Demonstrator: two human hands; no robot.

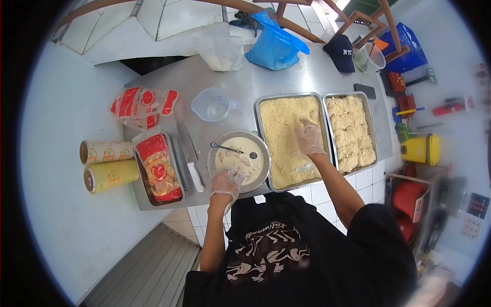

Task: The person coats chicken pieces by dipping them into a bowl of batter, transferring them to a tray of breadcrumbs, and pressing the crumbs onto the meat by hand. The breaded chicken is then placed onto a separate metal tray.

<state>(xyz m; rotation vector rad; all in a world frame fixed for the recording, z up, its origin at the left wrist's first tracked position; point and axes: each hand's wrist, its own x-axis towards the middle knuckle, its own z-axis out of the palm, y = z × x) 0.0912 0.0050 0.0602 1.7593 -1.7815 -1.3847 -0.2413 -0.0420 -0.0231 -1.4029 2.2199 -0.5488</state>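
Observation:
My left hand [228, 181], in a clear plastic glove, reaches over the near rim into a metal bowl [265, 171] of pale batter [232, 153]. Its fingertips are among batter-coated pieces of raw meat [243, 159]; I cannot make out whether they grip one. A metal-handled utensil [227, 148] lies across the batter with its dark round end half sunk. My right hand [309, 137], gloved too, rests on the pale yellow crumbs [286, 133] in a wide metal tray [259, 117], fingers slightly bent and apart. Nothing shows in it.
Right of it, another tray [376, 148] holds crumbed pieces [351, 133]. To the left are a knife [192, 163], a tray with a red meat packet [158, 163] and two film rolls [110, 174]. A measuring jug [212, 105], blue bag [273, 48], cap [340, 53] and phone [364, 91] lie farther back.

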